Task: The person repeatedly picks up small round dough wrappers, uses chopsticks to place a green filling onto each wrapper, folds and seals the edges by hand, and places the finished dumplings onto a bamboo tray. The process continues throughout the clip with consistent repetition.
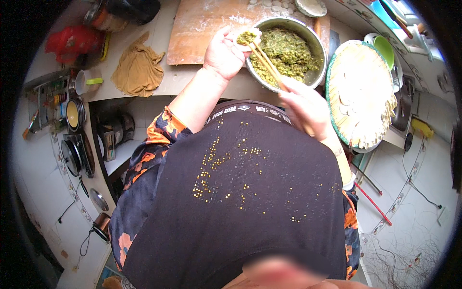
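On the fingers of my left hand [225,54] lies a round dough wrapper [241,45], with a dab of green filling [247,37] on it. My right hand [306,104] grips a pair of wooden chopsticks [269,67], whose tips touch the filling. Just below and to the right of the wrapper stands a metal bowl [322,74] holding chopped green filling [288,54]. The bowl overlaps the front right part of a floured wooden board [195,39].
Several dough pieces [276,5] lie at the board's back, beside a small bowl of flour [311,6]. At right, an oval tray [334,108] carries several dumplings [375,126], partly overexposed. A tan cloth [139,68] lies left of the board. A sink [404,104] is beyond the tray.
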A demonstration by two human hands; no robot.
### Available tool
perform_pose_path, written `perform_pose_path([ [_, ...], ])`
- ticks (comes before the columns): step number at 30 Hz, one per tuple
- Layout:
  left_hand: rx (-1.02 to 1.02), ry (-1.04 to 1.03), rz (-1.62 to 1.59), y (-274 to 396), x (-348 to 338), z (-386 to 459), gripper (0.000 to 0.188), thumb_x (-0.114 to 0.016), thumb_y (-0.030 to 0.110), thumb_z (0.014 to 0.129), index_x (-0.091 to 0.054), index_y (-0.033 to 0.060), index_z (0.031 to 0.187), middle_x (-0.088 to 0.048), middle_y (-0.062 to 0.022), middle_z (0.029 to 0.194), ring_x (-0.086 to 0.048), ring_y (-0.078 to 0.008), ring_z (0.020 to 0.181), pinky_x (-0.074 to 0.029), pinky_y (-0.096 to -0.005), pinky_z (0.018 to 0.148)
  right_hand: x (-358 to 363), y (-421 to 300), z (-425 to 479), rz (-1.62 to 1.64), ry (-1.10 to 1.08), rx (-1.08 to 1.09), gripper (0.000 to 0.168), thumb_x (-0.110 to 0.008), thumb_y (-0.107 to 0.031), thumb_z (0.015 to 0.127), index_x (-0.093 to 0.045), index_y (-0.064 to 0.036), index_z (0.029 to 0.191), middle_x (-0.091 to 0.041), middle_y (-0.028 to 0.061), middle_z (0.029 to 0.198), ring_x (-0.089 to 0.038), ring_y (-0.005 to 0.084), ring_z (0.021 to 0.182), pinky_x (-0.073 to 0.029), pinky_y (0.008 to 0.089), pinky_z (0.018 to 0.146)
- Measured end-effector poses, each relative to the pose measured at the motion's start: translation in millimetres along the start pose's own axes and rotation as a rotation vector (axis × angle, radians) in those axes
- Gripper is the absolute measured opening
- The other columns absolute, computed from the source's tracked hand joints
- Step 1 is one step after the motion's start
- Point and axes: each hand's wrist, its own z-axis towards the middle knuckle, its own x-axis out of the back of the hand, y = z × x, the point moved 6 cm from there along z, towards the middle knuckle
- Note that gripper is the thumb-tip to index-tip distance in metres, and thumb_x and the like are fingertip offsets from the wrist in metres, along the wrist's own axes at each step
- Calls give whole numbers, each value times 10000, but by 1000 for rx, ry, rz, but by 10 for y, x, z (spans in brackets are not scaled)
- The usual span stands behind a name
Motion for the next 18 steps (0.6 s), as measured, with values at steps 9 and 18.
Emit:
perform_pose_path([
  [9, 249, -245, -62, -267, -393, -134, 595, -335, 356, 990, -365, -105, 1364, -373, -328, 1407, -423, -395, 1300, -370, -468, 1098, 257, 1066, -563, 1518, 577, -695, 334, -415, -257, 1021, -581, 30, 1063, -628, 268, 1103, -617, 401, 1067, -503, 470, 952],
  [18, 239, -174, 19, -365, -402, -196, 585, -327, 372, 1001, -396, -91, 1352, -445, -318, 1354, -474, -395, 1257, -410, -464, 1069, 372, 1088, -779, 1520, 625, -697, 295, -456, -242, 1008, -586, 11, 1086, -624, 274, 1114, -619, 394, 1069, -503, 457, 949],
])
